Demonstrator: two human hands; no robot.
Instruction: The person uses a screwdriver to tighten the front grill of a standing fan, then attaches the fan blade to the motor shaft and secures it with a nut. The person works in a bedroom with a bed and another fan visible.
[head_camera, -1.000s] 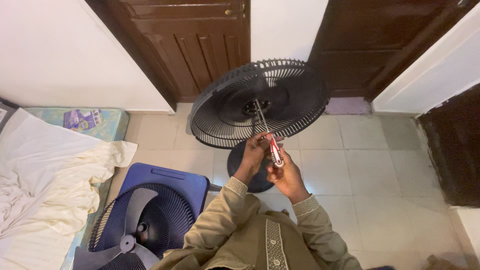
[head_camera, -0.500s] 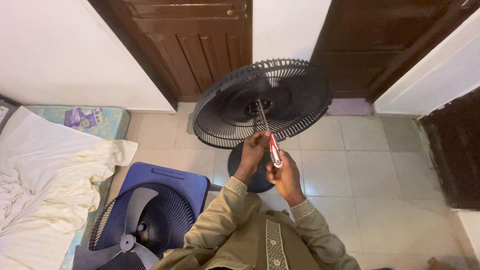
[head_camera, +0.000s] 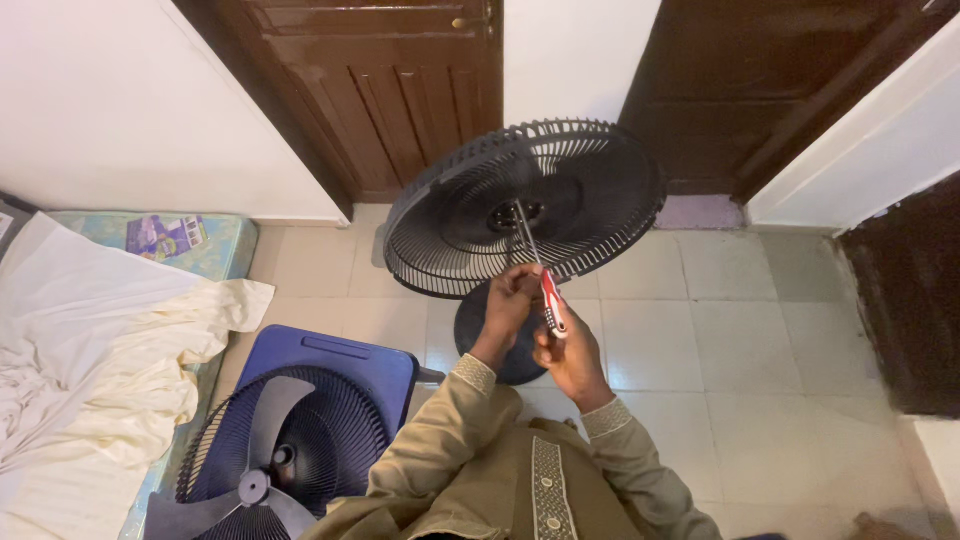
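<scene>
Head view: right hand clasping screwdriver, left hand seemingly pinching it, at fan guard.

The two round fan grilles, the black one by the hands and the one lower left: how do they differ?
The black slatted fan grille stands tilted on its stand with no blade showing and a screwdriver shaft at its hub; the dark fan grille on the blue stool lies flat, holding grey blades. Both are round and ribbed.

pale tiled floor, white walls, two dark wooden doors far, rumpled cream sheet left.
</scene>
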